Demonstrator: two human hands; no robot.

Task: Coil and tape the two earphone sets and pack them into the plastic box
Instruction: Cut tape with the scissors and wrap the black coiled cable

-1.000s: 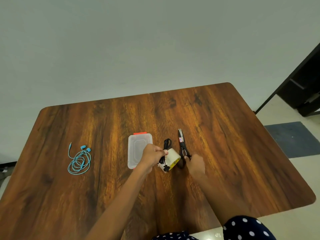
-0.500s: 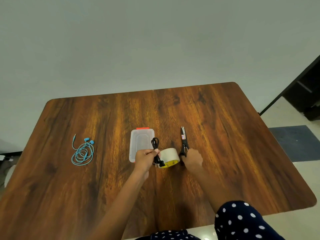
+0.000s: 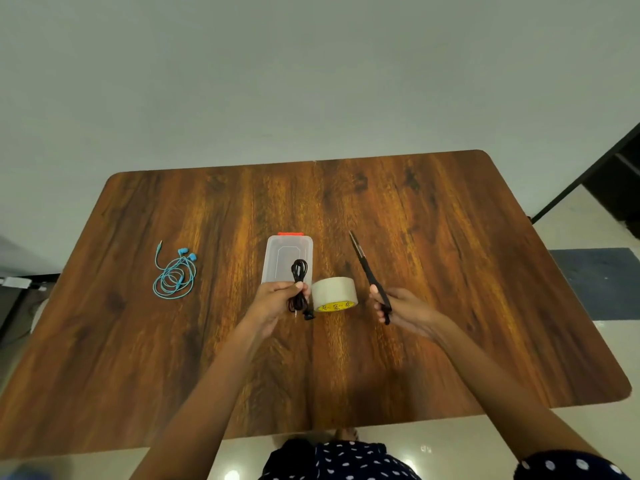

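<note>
My left hand (image 3: 277, 299) pinches the coiled black earphones (image 3: 299, 271) upright, just in front of the clear plastic box (image 3: 277, 251) with its orange latch. A roll of tape (image 3: 334, 293) lies on the table right of that hand. My right hand (image 3: 398, 306) grips the handles of black scissors (image 3: 366, 265), lifted with the blades pointing away and to the left. The blue earphones (image 3: 175, 276) lie loosely coiled on the table's left side, apart from both hands.
The wooden table (image 3: 450, 237) stands against a pale wall. Dark furniture (image 3: 620, 174) and a grey mat (image 3: 595, 278) are on the floor at the right. Its near edge runs close to my polka-dot clothing (image 3: 339, 459).
My right hand has picked the scissors up off the table and drawn them right. My left hand has shifted the black earphones left, away from the tape roll.
</note>
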